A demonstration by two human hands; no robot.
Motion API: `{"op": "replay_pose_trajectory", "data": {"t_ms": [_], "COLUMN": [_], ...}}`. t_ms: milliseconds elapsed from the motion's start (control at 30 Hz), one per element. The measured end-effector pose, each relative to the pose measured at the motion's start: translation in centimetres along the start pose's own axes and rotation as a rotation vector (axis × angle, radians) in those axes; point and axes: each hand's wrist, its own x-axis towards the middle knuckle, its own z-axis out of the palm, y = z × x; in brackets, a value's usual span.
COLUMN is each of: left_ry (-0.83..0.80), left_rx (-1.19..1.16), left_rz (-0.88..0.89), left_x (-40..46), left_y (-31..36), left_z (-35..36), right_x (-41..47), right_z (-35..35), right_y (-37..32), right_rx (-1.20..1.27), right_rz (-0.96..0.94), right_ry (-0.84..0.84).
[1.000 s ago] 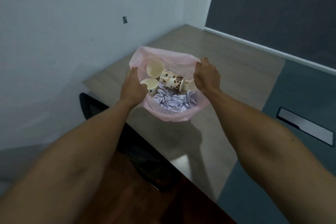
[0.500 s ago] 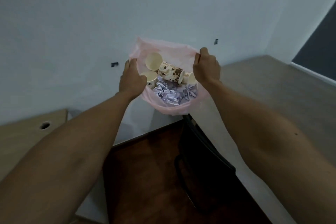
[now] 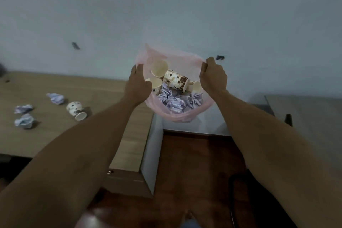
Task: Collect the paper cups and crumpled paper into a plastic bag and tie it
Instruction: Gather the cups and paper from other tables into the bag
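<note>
I hold a pink plastic bag (image 3: pixel 178 116) open in the air, its mouth facing me. My left hand (image 3: pixel 137 84) grips the left rim and my right hand (image 3: pixel 213 77) grips the right rim. Inside lie several paper cups, among them a brown-spotted cup (image 3: pixel 175 79), on top of pale crumpled paper (image 3: pixel 175 102). On the wooden table (image 3: pixel 46 135) to the left a spotted paper cup (image 3: pixel 76 110) lies on its side. Three crumpled paper balls lie near it: one (image 3: pixel 56 98) behind the cup, two (image 3: pixel 24 109) (image 3: pixel 25 120) farther left.
A white wall (image 3: pixel 166 15) rises behind the bag. The table's right end (image 3: pixel 149 150) drops to a dark reddish floor (image 3: pixel 194 163) below the bag. Another table surface (image 3: pixel 305 113) lies at the right, with a dark chair part (image 3: pixel 240 190) beneath my right arm.
My view has swung left with the bag held the same way. The left table with the lying cup and paper balls has come into sight; the grey floor at right is gone.
</note>
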Motion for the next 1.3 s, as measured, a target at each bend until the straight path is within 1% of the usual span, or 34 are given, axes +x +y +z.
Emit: {"op": "replay_pose_trajectory", "data": {"t_ms": [167,400,567,733,867,1000,1133,1300], "left_ry": [0.052,0.075,0.094,0.074,0.035,-0.009,-0.062,-0.137], "left_rx": [0.056,0.126,0.165,0.228,0.258,0.246,0.201,0.108], "left_rz": [-0.133,-0.299,-0.393,-0.493,-0.495,-0.464,-0.338,-0.229], "left_x": [0.7,4.0,6.4,7.8,9.3,11.5,14.3,18.1], "left_y": [-8.3,-17.4,-22.1,-26.2,-29.6,-33.5,-38.1,-44.1], "left_z": [-3.4,-6.0,-7.1,-7.9,-8.6,-9.1,-9.7,-10.4], "right_x": [0.8,4.0,6.8,8.1,8.7,9.1,9.2,8.3], "right_z": [8.0,18.2,24.3,29.3,32.0,34.3,36.1,38.4], "right_y": [-6.9,-14.0,-17.8,-21.0,-23.6,-25.8,-27.9,-31.0], "right_rx": [0.067,0.143,0.160,0.108,0.076,0.057,0.051,0.050], "right_rz": [-0.116,-0.230,-0.262,-0.354,-0.333,-0.236,-0.092,0.045], "right_ry": [-0.111,-0.235,-0.347,-0.354,-0.358,-0.343,-0.322,-0.261]}}
